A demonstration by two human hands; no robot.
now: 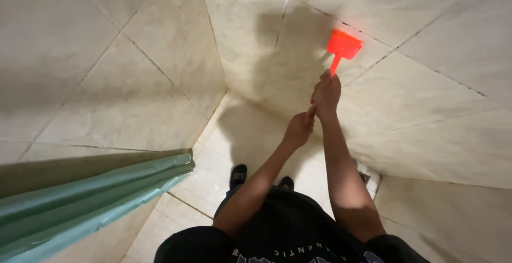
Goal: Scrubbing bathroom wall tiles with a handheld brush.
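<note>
A bright orange plastic scrub brush [343, 47] – a flat rectangular head on a thin straight handle – is pressed against the beige wall tiles [416, 87], near a dark grout line. The tiles are large, smooth and marble-like, with a light shine. The right hand [326, 93] has its grip closed tight around the lower end of the handle. The left hand [299, 128] is just below it, fingers curled, touching the right wrist – whether it holds the handle too, I cannot tell. At the lower left hangs a green curtain [90, 199] with soft folds. Below, the tiled floor [240, 135] is pale, and two dark shoes [238, 174] stand on it in this narrow corner.
</note>
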